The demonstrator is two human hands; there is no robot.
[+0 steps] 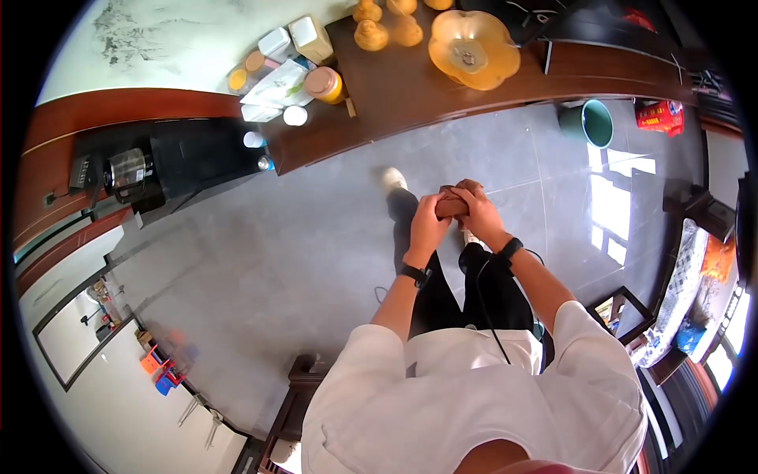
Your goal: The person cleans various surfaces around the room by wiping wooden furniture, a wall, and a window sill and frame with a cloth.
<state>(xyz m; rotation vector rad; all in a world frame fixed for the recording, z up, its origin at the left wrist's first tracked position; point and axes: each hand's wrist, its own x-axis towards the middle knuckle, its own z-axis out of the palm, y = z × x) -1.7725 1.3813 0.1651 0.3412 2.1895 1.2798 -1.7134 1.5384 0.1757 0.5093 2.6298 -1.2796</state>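
White shirt sits closest to my lens, filling the lower frame; no lettering I can make out on it. Black trousers and pale shoes beyond, on a grey tiled floor.

Left hand: fingers curled, closed on one side of a brown, rounded object. Right hand: fingers bent over its other side and top. Object sits between both hands, held up in front of the legs, above the floor. Too much covered for me to name it; no marking shows on it. Dark band on each wrist; any brand too small to read.

Ahead, a brown wooden counter. On it: yellow, petal-edged bowl with something small inside, gourd-shaped items beside it. Further left, a jar with a yellow band, near a cluster of white containers; labels not legible from here.

Green bucket on the floor by the counter. Right of it, a red package with printing I cannot resolve.
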